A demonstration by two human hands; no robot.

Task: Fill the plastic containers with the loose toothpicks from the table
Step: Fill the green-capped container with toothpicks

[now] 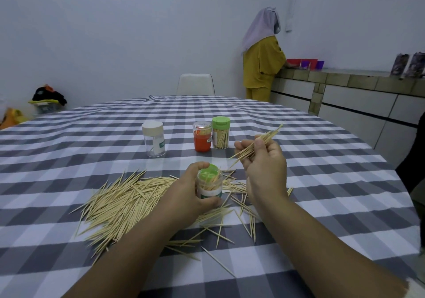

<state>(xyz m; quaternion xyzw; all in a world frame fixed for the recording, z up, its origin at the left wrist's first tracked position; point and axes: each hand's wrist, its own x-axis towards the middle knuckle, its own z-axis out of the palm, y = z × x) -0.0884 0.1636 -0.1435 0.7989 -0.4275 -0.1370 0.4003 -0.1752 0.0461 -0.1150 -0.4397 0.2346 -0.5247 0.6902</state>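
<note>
Currently we look down at a round counter covered with a grey-and-white checked tablecloth. At far left, beyond the counter, a heap of dark and yellow clothing lies by the wall. On the near left of the cloth we record the main pile of loose toothpicks, fanned out and overlapping, with stragglers scattered toward the near edge and to the right.

Further back, left of centre, a clear container with a white cap stands upright; it looks almost empty. Our left hand grips an open container with a green flip lid just above the pile, fingers curled round its far side and thumb across its label; toothpicks stand inside it. Behind it, a white chair is pushed to the far edge.

Right of centre, an orange-bottomed container and a green-capped container full of toothpicks stand touching each other. Our right hand is raised off the counter, just right of the held container, pinching a bundle of toothpicks that slants up to the right.

At far right a person in a yellow garment stands facing a tiled kitchen ledge bearing red and purple cups.
</note>
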